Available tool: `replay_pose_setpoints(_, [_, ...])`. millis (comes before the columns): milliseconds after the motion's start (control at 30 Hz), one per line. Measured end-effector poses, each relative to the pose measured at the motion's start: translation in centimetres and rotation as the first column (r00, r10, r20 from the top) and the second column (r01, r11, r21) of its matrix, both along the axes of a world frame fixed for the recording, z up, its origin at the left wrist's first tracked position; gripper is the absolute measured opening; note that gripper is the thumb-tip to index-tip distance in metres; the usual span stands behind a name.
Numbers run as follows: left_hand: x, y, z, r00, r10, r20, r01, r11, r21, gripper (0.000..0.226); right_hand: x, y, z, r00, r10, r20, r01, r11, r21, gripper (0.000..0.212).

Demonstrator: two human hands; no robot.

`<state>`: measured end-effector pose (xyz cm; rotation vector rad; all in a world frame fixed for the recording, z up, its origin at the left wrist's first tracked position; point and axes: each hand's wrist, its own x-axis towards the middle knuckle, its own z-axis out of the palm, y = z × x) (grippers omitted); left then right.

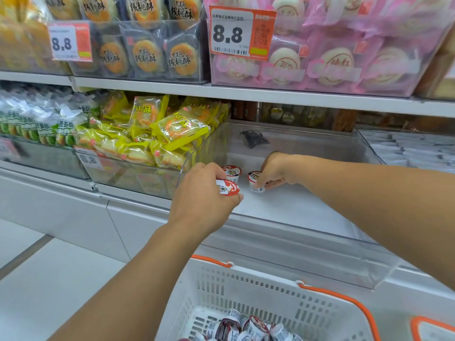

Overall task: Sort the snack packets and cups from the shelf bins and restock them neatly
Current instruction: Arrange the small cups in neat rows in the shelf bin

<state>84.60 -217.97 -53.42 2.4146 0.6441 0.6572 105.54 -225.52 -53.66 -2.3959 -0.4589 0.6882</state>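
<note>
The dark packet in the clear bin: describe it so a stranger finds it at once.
Find the nearly bare clear bin beside the yellow packets. At its back lies the dark packet, alone, black and crumpled, unlike the red-lidded cups nearer the front.

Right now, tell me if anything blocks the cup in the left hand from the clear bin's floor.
Nothing visible does. The left hand holds a small red-lidded cup just over the clear plastic bin; the white floor below is bare, and another red-lidded cup stands just behind.
</note>
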Motion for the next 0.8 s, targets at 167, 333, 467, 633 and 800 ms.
replay_pose_setpoints(167, [0.0,0.1,-0.1,0.999,0.002,0.048,0.0,0.999,-0.04,0.061,-0.7,1.0,-0.4,0.993,-0.02,0.12,0.021,1.0,-0.007,0.056])
replay_pose_setpoints(333, [0.0,-0.1,0.0,0.998,-0.008,0.068,0.011,0.999,-0.046,0.061,-0.6,1.2,-0.8,0.987,-0.04,0.156,0.046,0.998,-0.032,0.052])
replay_pose_setpoints(467, [0.0,-0.2,-0.1,0.995,-0.02,0.099,0.027,0.997,-0.071,0.064,-1.2,-0.2,1.8,0.951,0.052,0.304,-0.031,0.997,-0.073,0.046])
replay_pose_setpoints(633, [0.2,-0.8,0.1,0.98,-0.064,0.188,0.079,0.994,-0.074,0.071,-5.6,-3.7,5.5,0.783,0.445,-0.434,-0.302,0.883,0.36,0.049])
replay_pose_setpoints(800, [0.4,-1.0,0.0,0.995,-0.055,0.084,0.056,0.998,-0.012,0.078,-5.2,-4.0,4.1,0.859,0.263,-0.44,-0.095,0.925,0.367,0.019])
